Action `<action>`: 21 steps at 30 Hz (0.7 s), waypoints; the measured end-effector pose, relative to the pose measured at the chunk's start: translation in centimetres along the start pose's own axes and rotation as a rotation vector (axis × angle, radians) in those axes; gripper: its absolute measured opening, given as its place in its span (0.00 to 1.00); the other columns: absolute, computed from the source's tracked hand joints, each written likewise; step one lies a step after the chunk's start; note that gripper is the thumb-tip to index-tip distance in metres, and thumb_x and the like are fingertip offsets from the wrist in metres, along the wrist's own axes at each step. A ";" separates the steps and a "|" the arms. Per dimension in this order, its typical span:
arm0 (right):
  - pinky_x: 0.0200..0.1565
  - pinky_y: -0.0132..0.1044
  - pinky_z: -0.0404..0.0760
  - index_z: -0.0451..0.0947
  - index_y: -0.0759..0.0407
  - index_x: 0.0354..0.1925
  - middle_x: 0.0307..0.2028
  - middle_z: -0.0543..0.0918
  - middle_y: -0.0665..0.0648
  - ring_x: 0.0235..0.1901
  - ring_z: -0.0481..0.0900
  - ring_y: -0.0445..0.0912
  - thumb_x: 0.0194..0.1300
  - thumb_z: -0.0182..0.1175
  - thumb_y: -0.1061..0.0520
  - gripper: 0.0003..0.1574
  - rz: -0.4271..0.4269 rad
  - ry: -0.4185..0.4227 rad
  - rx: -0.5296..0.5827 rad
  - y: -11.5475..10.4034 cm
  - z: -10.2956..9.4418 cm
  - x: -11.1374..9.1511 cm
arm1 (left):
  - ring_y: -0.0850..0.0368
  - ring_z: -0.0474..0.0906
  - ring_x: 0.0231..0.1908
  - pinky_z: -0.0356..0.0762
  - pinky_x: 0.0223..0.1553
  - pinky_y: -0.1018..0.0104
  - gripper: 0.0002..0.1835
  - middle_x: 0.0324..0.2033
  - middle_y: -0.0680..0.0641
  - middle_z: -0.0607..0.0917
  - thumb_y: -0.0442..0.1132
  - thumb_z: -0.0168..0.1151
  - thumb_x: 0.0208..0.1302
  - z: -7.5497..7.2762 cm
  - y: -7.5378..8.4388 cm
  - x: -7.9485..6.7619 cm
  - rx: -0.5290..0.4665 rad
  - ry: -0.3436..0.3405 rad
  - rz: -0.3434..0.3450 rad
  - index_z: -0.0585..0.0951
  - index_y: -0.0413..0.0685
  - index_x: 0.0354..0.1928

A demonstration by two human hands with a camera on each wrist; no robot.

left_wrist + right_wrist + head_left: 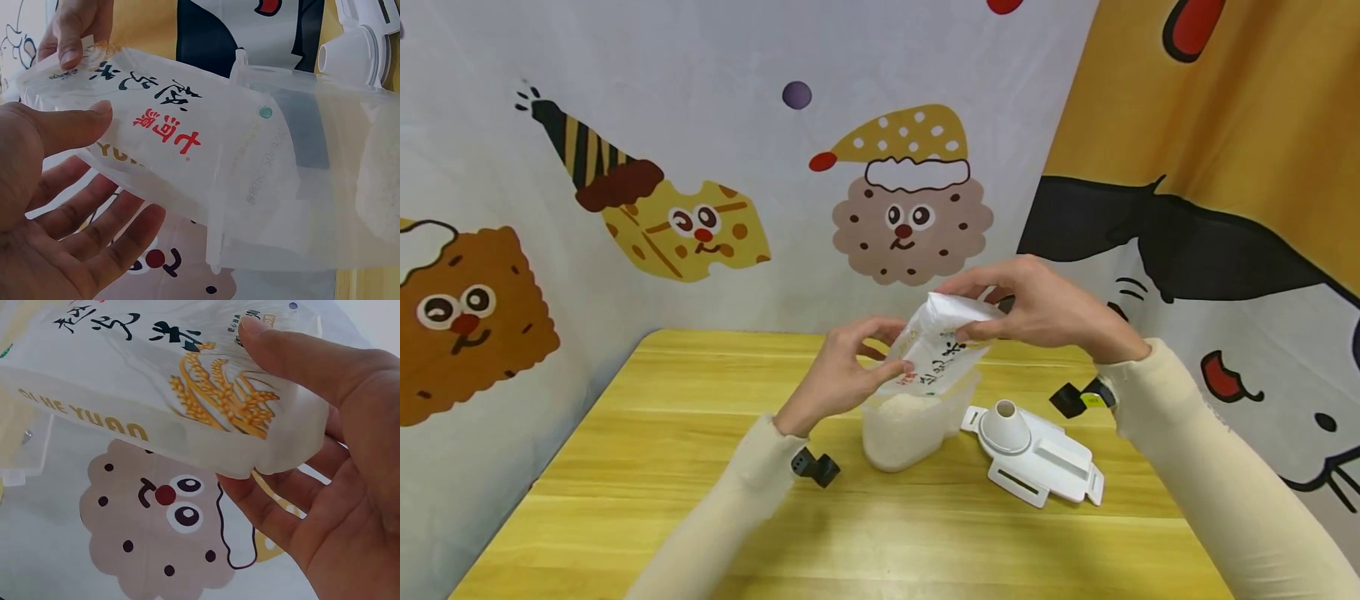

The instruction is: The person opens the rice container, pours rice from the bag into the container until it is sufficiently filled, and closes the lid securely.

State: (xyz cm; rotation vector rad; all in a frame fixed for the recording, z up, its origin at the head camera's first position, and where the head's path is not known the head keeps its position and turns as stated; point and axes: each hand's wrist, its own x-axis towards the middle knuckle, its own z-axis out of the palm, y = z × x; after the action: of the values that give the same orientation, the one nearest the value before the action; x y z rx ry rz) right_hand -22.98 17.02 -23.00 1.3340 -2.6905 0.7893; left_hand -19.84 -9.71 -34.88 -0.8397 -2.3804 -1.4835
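Note:
A white printed rice bag (936, 346) is tipped mouth-down over a translucent plastic container (957, 408) on the table. Its lower end sits inside the container's rim, and pale rice (382, 165) lies inside. My right hand (1041, 308) grips the raised bottom end of the bag, thumb on the printed face and fingers underneath. Lower on the bag, my left hand (850, 367) holds its side, with the thumb (78, 128) across the front and the other fingers at the far edge. The bag looks mostly flat and slack in the left wrist view.
To the right of the container lies a white lid (1052, 458) with side clips and a cone-shaped spout (1006, 427). The yellow wood-grain table (700, 400) meets a cartoon-printed curtain (730, 100) at its back edge. Each wrist carries a small black camera.

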 end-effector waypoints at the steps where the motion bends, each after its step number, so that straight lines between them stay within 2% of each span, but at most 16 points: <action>1: 0.44 0.35 0.88 0.84 0.42 0.59 0.50 0.88 0.42 0.40 0.84 0.37 0.57 0.78 0.55 0.31 -0.002 0.008 0.002 0.0 0.1 0.0 | 0.57 0.84 0.48 0.89 0.47 0.53 0.23 0.48 0.53 0.88 0.40 0.75 0.62 0.0 0.0 0.0 0.008 0.005 0.006 0.82 0.55 0.59; 5: 0.42 0.33 0.87 0.85 0.43 0.58 0.50 0.89 0.44 0.39 0.84 0.37 0.57 0.78 0.53 0.30 -0.019 0.043 0.004 0.2 0.3 0.1 | 0.57 0.85 0.48 0.88 0.46 0.56 0.22 0.46 0.52 0.88 0.40 0.75 0.62 -0.2 -0.1 -0.1 0.021 0.025 0.036 0.82 0.54 0.58; 9: 0.44 0.35 0.87 0.85 0.46 0.58 0.49 0.89 0.46 0.40 0.84 0.39 0.58 0.78 0.53 0.29 -0.024 0.070 0.021 0.5 0.5 0.0 | 0.58 0.85 0.47 0.88 0.46 0.59 0.21 0.45 0.52 0.88 0.40 0.75 0.62 -0.3 -0.1 -0.1 0.017 0.036 0.048 0.83 0.53 0.58; 16: 0.46 0.30 0.88 0.81 0.48 0.60 0.49 0.87 0.48 0.45 0.86 0.39 0.58 0.77 0.56 0.31 0.056 0.109 0.163 1.3 1.4 -0.5 | 0.56 0.85 0.46 0.89 0.45 0.59 0.21 0.44 0.50 0.89 0.39 0.75 0.63 -0.6 -0.5 -0.2 -0.012 0.074 0.034 0.83 0.51 0.58; 21: 0.46 0.35 0.90 0.79 0.55 0.60 0.50 0.86 0.55 0.45 0.89 0.43 0.58 0.76 0.61 0.32 0.068 0.098 0.277 2.4 2.6 -0.5 | 0.55 0.86 0.47 0.89 0.46 0.58 0.21 0.45 0.49 0.89 0.38 0.74 0.63 -0.7 -0.6 -0.2 -0.048 0.108 0.014 0.83 0.50 0.58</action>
State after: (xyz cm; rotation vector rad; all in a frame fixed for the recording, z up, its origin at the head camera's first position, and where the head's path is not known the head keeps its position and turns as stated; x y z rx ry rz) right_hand -23.98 17.40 -26.39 1.2168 -2.6368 1.2379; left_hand -20.06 -10.63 -35.07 -0.7645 -2.2653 -1.5458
